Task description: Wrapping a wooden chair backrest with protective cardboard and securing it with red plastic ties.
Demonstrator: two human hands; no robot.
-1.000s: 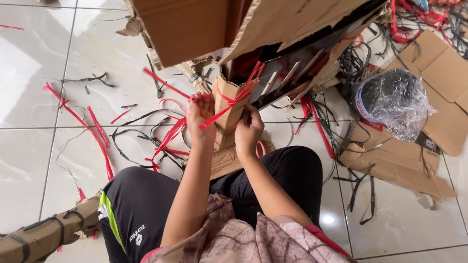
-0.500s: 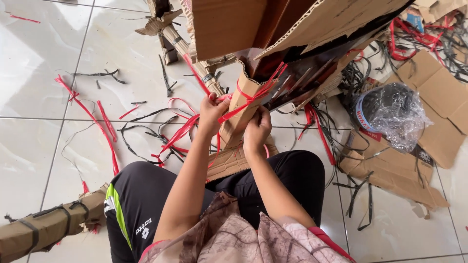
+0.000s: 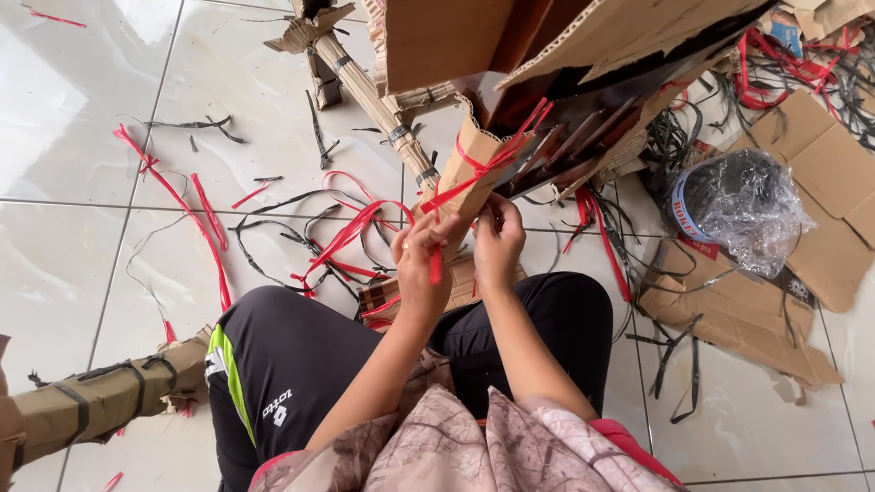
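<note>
A brown cardboard box [image 3: 474,36] with torn flaps stands at the top edge of the tiled floor [image 3: 82,237]. Flattened brown cardboard sheets [image 3: 747,310] lie along the floor's right edge, and on them rests a round roll in crinkled clear plastic wrap [image 3: 743,210] (a blue-and-red label band circles it).
</note>
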